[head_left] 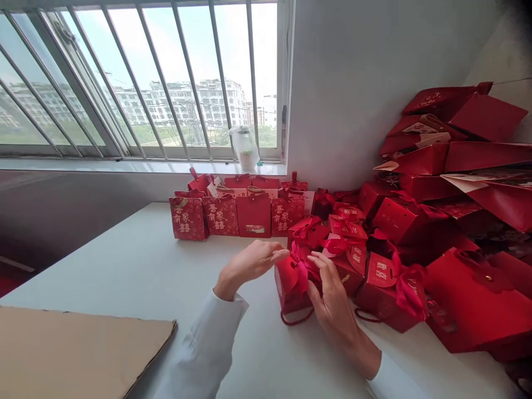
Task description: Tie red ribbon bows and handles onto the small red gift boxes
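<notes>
Daylight glares through the window (143, 80), the wall (78, 208) below lies dim, and outer edges look stretched.

Right hand (336, 305) at red, ribboned box (294, 296)

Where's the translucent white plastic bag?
Head view, upper centre: the bag sits at the right end of the white windowsill, before the metal bars, beyond the row of red gift boxes.

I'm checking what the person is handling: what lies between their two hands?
In the head view, a red box with a ribbon bow on top lies between the left hand and right hand.
</notes>
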`<control>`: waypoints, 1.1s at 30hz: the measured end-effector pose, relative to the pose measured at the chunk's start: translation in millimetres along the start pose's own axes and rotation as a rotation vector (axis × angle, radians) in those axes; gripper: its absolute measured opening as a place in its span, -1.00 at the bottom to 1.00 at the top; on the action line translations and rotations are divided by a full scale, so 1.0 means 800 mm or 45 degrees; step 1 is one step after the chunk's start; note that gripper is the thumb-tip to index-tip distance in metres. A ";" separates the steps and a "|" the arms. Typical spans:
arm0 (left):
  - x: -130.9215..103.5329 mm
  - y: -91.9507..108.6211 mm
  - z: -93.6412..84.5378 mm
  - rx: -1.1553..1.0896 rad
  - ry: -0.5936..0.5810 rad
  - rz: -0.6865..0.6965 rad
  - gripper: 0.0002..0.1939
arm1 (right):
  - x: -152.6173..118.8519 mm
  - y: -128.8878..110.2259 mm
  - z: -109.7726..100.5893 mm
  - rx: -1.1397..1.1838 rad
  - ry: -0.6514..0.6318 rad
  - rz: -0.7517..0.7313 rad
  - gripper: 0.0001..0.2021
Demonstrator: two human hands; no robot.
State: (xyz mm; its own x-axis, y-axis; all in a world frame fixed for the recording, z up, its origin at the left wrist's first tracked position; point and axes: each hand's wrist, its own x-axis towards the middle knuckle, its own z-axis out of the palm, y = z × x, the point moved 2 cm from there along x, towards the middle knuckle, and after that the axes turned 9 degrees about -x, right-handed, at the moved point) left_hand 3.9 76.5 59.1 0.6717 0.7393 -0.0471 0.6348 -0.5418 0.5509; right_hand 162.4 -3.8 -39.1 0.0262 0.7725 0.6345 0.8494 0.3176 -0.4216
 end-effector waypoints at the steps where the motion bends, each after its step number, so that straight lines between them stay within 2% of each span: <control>1: 0.001 -0.003 -0.002 -0.012 -0.014 0.023 -0.55 | -0.005 0.000 0.003 -0.010 -0.020 -0.045 -0.57; 4: 0.011 -0.006 0.001 -0.052 -0.025 0.075 -0.59 | -0.017 -0.001 0.009 -0.030 -0.015 -0.141 -0.43; 9: 0.023 -0.008 0.006 -0.201 -0.038 0.096 -0.68 | -0.024 0.000 0.011 0.026 0.043 -0.157 -0.36; 15: 0.015 -0.015 -0.013 -0.109 -0.057 0.092 -0.78 | -0.022 0.004 0.009 0.087 0.014 -0.192 -0.33; 18: 0.011 -0.019 -0.020 -0.124 -0.087 0.109 -0.84 | -0.021 0.004 0.008 0.121 0.006 -0.129 -0.37; 22: 0.010 -0.022 -0.017 -0.143 -0.163 0.129 -0.90 | -0.020 -0.001 0.006 0.163 -0.033 0.001 -0.38; 27: 0.011 -0.021 -0.014 -0.174 -0.152 0.085 -0.88 | -0.003 -0.012 -0.002 0.203 -0.176 0.034 -0.18; 30: 0.012 -0.019 -0.015 -0.187 -0.212 0.081 -0.87 | 0.014 -0.008 -0.009 0.292 -0.369 0.093 -0.07; 33: 0.013 -0.017 -0.015 -0.175 -0.250 0.063 -0.87 | 0.026 0.001 -0.012 0.425 -0.554 0.135 -0.05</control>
State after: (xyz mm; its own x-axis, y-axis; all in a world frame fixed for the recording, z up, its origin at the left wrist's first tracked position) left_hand -2.0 96.6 61.2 0.7706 0.6139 -0.1710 0.5504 -0.5059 0.6642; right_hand 168.7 7.5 -19.7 -0.1776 0.9430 0.2816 0.6390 0.3281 -0.6957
